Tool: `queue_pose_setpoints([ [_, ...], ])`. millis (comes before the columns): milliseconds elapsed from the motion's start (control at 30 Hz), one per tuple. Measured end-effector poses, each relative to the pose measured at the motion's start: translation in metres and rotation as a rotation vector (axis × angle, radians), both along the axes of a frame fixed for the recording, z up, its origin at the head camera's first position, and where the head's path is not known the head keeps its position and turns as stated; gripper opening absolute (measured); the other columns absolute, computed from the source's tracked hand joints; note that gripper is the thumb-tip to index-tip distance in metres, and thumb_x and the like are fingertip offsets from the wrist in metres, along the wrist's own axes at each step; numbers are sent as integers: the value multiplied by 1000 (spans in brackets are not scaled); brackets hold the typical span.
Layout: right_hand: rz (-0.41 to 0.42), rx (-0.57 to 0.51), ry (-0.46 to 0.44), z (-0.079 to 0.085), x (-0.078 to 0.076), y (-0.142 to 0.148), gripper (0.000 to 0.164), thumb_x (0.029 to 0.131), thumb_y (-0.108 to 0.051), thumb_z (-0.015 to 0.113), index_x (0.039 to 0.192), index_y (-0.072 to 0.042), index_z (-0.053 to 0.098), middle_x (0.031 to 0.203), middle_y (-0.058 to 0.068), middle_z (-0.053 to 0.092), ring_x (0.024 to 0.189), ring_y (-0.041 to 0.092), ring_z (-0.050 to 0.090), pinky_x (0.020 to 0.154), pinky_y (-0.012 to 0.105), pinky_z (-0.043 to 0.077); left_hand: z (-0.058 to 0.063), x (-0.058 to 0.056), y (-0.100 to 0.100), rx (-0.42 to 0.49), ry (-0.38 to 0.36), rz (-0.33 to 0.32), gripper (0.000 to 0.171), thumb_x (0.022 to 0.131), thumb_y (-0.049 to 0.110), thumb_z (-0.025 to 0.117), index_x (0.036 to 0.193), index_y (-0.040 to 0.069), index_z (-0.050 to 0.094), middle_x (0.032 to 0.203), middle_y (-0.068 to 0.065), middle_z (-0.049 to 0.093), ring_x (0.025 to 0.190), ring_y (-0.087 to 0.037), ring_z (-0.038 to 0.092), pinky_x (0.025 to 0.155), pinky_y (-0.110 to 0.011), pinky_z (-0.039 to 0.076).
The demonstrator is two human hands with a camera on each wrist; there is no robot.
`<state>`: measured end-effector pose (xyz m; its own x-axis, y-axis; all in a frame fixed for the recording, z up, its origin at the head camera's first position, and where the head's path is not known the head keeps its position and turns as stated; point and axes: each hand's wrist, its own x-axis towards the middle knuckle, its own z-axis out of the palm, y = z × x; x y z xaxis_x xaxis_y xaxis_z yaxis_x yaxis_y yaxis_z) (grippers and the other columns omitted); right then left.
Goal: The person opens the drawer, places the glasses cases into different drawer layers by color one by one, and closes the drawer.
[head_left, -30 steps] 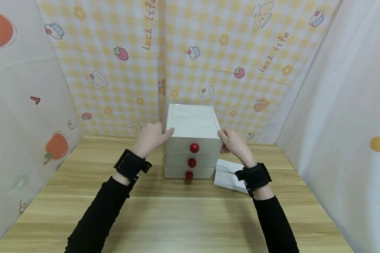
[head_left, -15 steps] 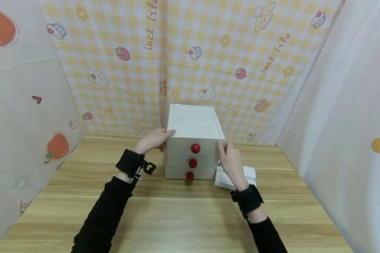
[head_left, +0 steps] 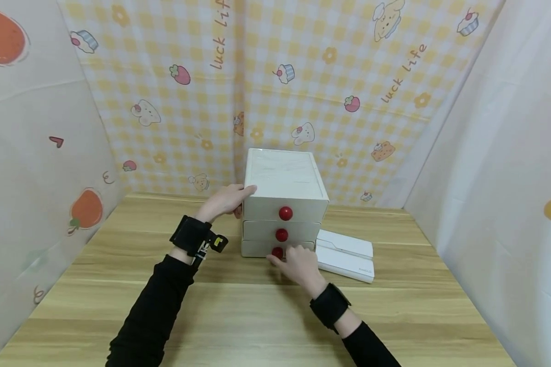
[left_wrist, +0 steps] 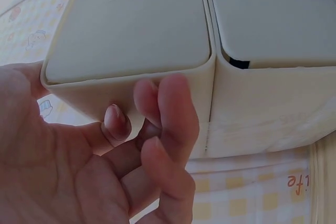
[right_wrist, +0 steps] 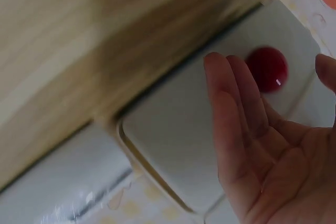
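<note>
A white chest of three small drawers stands at the back of the wooden table, every drawer closed. Each drawer front bears a round red knob. My left hand rests at its upper left edge, thumb over the top; in the left wrist view the other fingers bend loosely beside the wall. Low in front, my right hand is at the bottom drawer. In the right wrist view its fingers extend beside the bottom red knob, with the thumb apart on the other side.
A flat white case with small lettering lies on the table, just right of the chest. Behind hangs a yellow checked curtain, and pale cloth closes off both sides.
My right hand has left the chest's upper right edge and come down and left to the bottom knob. My left hand stays at the upper left edge, wrist slightly lower.
</note>
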<state>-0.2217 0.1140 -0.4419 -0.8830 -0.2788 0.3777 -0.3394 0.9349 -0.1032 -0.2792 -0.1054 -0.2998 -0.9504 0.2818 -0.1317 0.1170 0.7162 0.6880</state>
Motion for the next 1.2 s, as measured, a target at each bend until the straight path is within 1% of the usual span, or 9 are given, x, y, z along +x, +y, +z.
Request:
queue_pose_setpoints([
  [67, 8, 1, 2, -3, -3, -4, 66, 82, -57, 64, 49, -19, 21, 51, -9, 12, 42, 5, 16, 38, 19, 7, -1, 0, 0, 7, -2, 0, 60, 99, 53, 30, 115, 3, 58, 69, -3, 58, 61, -14, 60, 72, -34, 47],
  [133, 9, -11, -11, -6, -6, -6, 66, 82, -54, 66, 48, -19, 22, 51, -9, 13, 42, 5, 17, 37, 19, 8, -1, 0, 0, 7, -6, 3, 59, 99, 53, 30, 114, 4, 58, 69, -3, 58, 61, -14, 60, 71, -33, 46],
  [300, 9, -56, -92, -8, -16, -6, 61, 82, -44, 69, 48, -18, 26, 50, -8, 18, 42, 6, 23, 35, 19, 13, 0, -1, -1, -1, -7, -9, 59, 99, 54, 29, 116, 5, 58, 68, -2, 58, 61, -15, 58, 63, -27, 41],
  [367, 25, -65, -109, -7, -19, -5, 59, 82, -41, 70, 48, -18, 28, 49, -8, 19, 42, 5, 23, 36, 19, 13, 0, -1, -1, -3, -5, -17, 59, 99, 53, 29, 117, 5, 58, 68, -3, 58, 61, -15, 57, 62, -27, 40],
  [500, 72, -75, -100, -6, -25, -3, 56, 80, -36, 71, 48, -17, 29, 46, -9, 20, 40, 3, 22, 36, 17, 12, 0, -2, -2, 0, -7, -16, 58, 99, 54, 29, 115, 6, 58, 68, -3, 58, 61, -15, 57, 61, -27, 39],
  [567, 88, -75, -98, -6, -27, -2, 56, 79, -36, 71, 47, -17, 30, 46, -10, 21, 39, 3, 23, 35, 16, 12, 0, -2, -1, 1, -9, -14, 58, 99, 54, 29, 114, 6, 59, 68, -2, 58, 62, -15, 58, 62, -27, 40],
  [800, 97, -33, -69, -6, -31, 0, 57, 76, -41, 73, 45, -17, 31, 46, -10, 22, 40, 4, 25, 36, 17, 13, 0, -3, -1, -5, -8, -15, 57, 100, 53, 29, 114, 5, 59, 68, -2, 57, 61, -14, 60, 64, -26, 40],
  [967, 90, -15, -76, -5, -32, 0, 58, 75, -44, 73, 46, -17, 30, 48, -9, 21, 42, 5, 25, 36, 18, 13, 1, -3, -1, 3, 1, -24, 56, 100, 51, 30, 114, 5, 59, 66, -2, 56, 61, -14, 59, 64, -27, 40],
  [1200, 93, -3, -95, -5, -32, 1, 59, 76, -45, 73, 46, -18, 29, 48, -9, 21, 42, 6, 25, 36, 19, 13, 0, -2, -1, -2, 1, -18, 56, 100, 50, 30, 111, 5, 60, 67, -2, 59, 59, -14, 60, 66, -26, 43],
])
